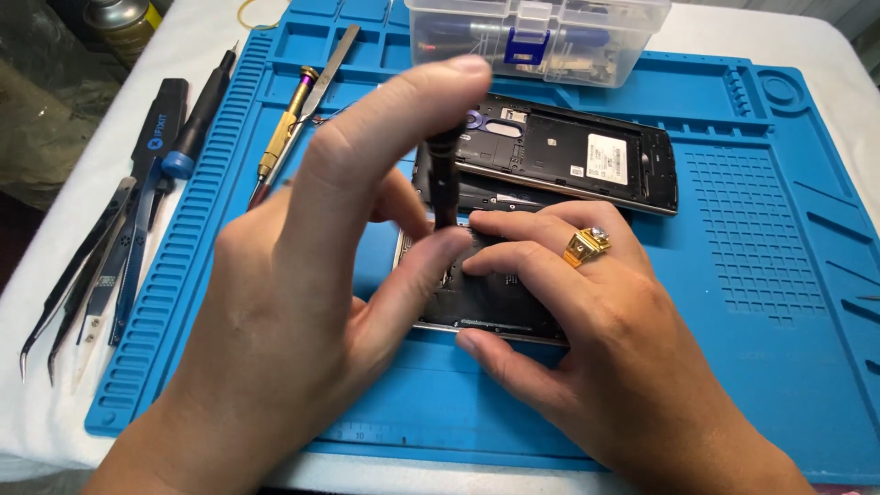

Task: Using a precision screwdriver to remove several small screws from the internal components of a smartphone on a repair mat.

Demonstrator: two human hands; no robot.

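Black tweezers [78, 275] and a blue-collared screwdriver [188, 128] lie on white cloth off the ribbed left edge of the blue silicone mat [770, 275], whose right side lies bare. The left hand [302, 284] pinches a slim black screwdriver [444, 188] upright between thumb and forefinger, tip down on the opened phone [486, 307]. The right hand [587, 312], wearing a gold ring [587, 245], presses curled fingers on that phone. Behind lie a black rear housing [587, 160] and a clear plastic box [541, 37].
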